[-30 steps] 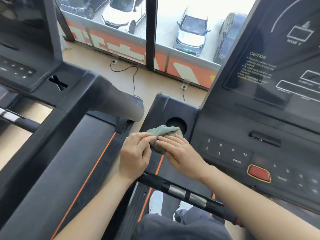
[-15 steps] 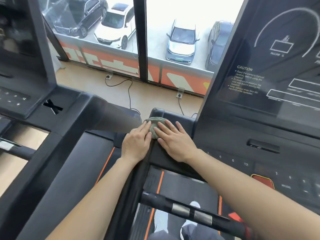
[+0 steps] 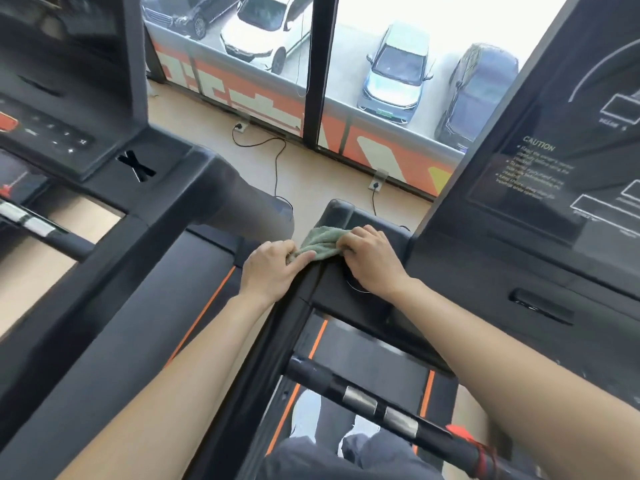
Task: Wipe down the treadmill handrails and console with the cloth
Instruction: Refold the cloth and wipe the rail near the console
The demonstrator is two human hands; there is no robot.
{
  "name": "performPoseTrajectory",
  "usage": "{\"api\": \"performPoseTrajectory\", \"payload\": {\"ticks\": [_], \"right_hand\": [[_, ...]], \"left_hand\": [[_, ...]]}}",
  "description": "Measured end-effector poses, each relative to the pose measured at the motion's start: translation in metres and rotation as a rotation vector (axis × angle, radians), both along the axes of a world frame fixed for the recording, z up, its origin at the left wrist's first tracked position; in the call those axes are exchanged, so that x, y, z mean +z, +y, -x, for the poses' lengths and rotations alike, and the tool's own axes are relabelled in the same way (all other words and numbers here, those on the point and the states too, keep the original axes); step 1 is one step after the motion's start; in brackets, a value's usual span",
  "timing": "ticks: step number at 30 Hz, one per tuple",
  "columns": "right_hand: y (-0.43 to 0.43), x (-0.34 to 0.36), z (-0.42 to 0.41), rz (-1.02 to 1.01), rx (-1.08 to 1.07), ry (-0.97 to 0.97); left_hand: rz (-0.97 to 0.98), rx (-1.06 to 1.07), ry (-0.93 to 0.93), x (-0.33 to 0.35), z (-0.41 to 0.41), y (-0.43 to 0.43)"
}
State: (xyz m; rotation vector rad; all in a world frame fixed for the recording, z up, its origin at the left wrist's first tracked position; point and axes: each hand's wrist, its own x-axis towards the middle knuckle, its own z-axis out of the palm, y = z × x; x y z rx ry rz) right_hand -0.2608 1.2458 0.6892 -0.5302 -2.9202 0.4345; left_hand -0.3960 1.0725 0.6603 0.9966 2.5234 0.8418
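Cloth [image 3: 320,241], both ends out of sight under curled fingers [image 3: 351,237]

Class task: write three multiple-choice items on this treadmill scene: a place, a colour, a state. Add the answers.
1. The cloth lies: A on the floor; B on the console's left corner; C on the front handlebar.
2. The cloth is: A red; B white; C green.
3. The cloth is held by: A both the left hand and the right hand; B one hand; C no hand.
Key: 1 B, it drapes that corner; 2 C, pale green towelling; 3 A, fingers of both curl on it.
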Motion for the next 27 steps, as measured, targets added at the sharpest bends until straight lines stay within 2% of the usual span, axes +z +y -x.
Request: {"api": "performPoseTrajectory", "payload": {"ticks": [4, 6, 10, 15, 16, 18, 21, 24, 27], "right_hand": [[0.004, 0.025, 0.009, 0.356, -0.115, -0.024], [0.004, 0.035, 0.01, 0.429, -0.149, -0.102], [-0.002, 0.037, 0.005, 0.389, -0.116, -0.252], [-0.016, 0.029, -0.009, 0.35, -0.045, -0.266], [-0.019, 0.027, -0.013, 0.32, -0.004, -0.267], [-0.026, 0.02, -0.025, 0.231, 0.064, -0.234], [-0.04, 0.01, -0.04, 0.149, 0.113, -0.035], [-0.053, -0.001, -0.04, 0.152, 0.101, 0.061], [-0.057, -0.01, -0.034, 0.146, 0.104, 0.036]], "left_hand": [[-0.171, 0.012, -0.157, 0.012, 0.005, -0.016], [-0.219, -0.029, -0.202, 0.017, 0.01, -0.023], [-0.266, -0.039, -0.246, 0.019, 0.013, -0.034], [0.083, -0.085, -0.007, 0.02, 0.01, -0.048], [0.083, -0.074, 0.066, 0.02, 0.007, -0.052], [-0.042, -0.015, 0.133, 0.02, -0.004, -0.058], [-0.196, -0.08, 0.064, 0.017, -0.026, -0.064], [-0.132, -0.163, -0.02, 0.004, -0.043, -0.068], [-0.079, -0.112, -0.056, -0.005, -0.047, -0.069]]}}
